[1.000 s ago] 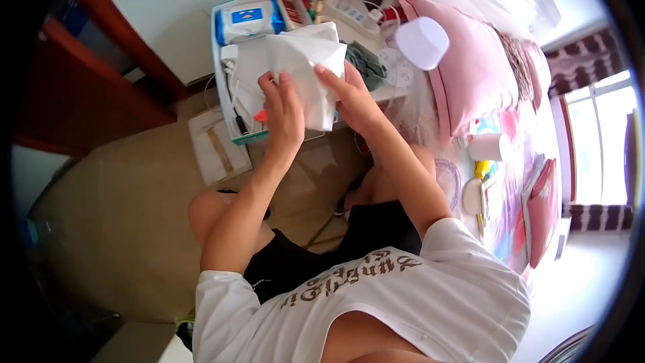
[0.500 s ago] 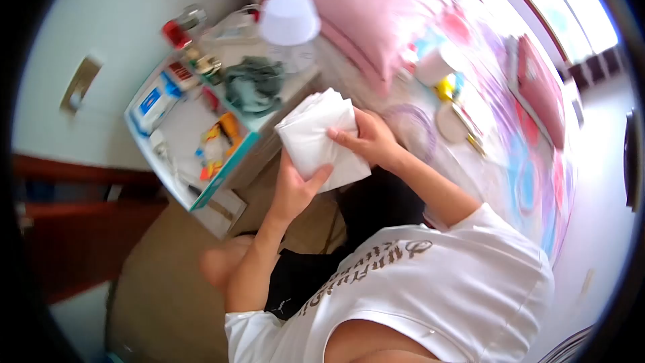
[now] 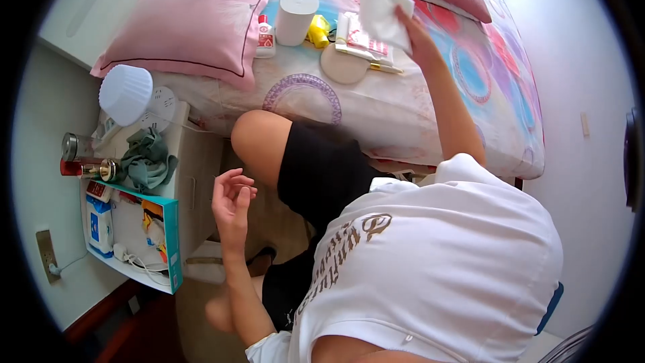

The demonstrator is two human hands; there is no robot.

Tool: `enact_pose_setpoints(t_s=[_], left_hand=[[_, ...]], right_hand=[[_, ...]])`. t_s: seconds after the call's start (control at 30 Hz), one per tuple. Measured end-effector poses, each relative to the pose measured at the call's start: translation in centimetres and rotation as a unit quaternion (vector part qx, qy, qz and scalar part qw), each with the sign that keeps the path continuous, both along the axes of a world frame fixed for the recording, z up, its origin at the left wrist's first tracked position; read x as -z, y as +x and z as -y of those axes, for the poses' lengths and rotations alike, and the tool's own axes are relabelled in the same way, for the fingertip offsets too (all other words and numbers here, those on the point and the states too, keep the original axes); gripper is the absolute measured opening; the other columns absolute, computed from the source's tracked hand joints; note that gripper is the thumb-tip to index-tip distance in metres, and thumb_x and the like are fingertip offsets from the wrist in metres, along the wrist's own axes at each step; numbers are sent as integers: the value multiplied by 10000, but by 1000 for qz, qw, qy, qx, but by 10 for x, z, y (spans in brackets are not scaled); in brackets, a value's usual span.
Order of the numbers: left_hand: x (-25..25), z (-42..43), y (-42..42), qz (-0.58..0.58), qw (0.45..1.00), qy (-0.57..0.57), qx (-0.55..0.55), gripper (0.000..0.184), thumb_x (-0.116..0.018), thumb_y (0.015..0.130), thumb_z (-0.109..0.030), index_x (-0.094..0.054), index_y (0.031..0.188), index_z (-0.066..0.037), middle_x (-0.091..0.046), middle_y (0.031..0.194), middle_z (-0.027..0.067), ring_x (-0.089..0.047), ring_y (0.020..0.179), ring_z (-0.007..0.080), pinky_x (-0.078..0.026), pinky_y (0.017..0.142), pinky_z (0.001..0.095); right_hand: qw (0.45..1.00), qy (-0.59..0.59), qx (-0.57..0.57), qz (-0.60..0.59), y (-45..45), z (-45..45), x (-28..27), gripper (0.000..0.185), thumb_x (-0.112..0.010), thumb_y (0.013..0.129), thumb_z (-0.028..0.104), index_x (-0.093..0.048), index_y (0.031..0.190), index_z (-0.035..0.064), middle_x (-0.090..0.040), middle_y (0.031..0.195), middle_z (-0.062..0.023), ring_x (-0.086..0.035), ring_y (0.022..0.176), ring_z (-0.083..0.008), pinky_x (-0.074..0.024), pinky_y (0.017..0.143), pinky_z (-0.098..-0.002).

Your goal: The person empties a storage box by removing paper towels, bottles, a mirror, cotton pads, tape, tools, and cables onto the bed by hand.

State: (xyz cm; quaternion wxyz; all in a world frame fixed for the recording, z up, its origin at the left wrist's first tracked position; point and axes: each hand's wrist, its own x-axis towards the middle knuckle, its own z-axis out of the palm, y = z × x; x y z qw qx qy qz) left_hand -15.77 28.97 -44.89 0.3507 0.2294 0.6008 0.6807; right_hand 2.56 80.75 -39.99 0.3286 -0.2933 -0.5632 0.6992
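Note:
My right hand grips a folded white sheet or bag above the bed, beside a white packet with red print. My left hand is raised near my knee, its fingers loosely curled and apart, holding nothing. Under the white bundle lie a round beige item and a thin gold-coloured stick. A white roll or canister, a yellow item and a white bottle with a red label stand to the left.
A pink pillow lies on the bed. At the left, a nightstand bears a green cloth and a white-shaded lamp. A teal-edged box holds wipes and cables. A wall socket is beyond.
The view has swung right toward the bed. My left hand has let go of the white bundle, and my right hand has carried it over the bed.

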Motion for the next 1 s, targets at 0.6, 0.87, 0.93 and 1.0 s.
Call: enact_pose_setpoints(t_s=[0.6,0.87,0.93,1.0], left_hand=[[27,6,-14,-36,997,-30,-67,236,-657,1028,-99,-636,1254,-34,-659,1035,30,-650,945,110,-547,857,265],[-9,46,-37,-349,896,-49,-271,156,-634,961,13,-675,1102,-40,-661,944,76,-693,846,171,-557,784,290],[-19,58,-41,-372,873,-55,-311,147,-635,961,13,-677,1092,-38,-666,939,80,-687,825,172,-554,770,288],[-28,75,-51,-395,849,-55,-346,138,-636,961,13,-678,1083,-36,-671,933,85,-682,804,172,-552,755,286]], right_hand=[[404,833,186,327,51,-176,176,484,-691,984,331,-633,1327,-5,-701,1162,-218,-697,1019,-348,-545,884,-474],[774,627,82,27,-112,146,-49,188,-636,976,-2,-719,1144,8,-693,940,-69,-655,738,-140,-537,659,-284],[786,616,-46,-31,-139,206,-50,222,-591,959,-63,-687,1154,-19,-682,1013,-105,-664,754,-150,-548,681,-280],[811,554,-181,-51,-165,268,-42,261,-594,914,-129,-689,1128,-15,-680,1037,-112,-686,804,-179,-562,732,-287]])
